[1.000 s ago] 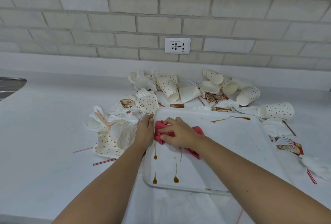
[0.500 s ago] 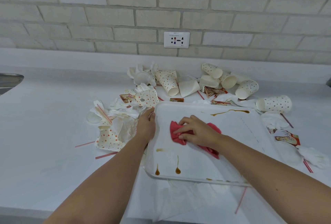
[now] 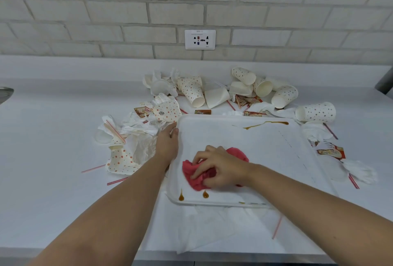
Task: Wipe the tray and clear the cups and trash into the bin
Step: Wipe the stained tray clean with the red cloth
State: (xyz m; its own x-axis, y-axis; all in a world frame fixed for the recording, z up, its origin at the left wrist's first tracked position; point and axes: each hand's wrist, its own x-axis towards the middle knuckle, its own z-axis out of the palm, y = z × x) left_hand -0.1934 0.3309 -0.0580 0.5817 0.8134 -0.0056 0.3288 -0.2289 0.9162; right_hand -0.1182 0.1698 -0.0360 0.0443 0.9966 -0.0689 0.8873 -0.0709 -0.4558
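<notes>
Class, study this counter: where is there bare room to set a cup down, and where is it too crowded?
Bare: the counter between the sink and the crushed cups left of the tray; also the tray floor between the red cloth and the brown streak. Crowded: the strip behind the tray, heaped with paper cups and wrappers, and both its sides.

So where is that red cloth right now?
In the head view, the red cloth lies on the white tray, near-left part, bunched under the right hand, just beyond two brown drips.
</notes>
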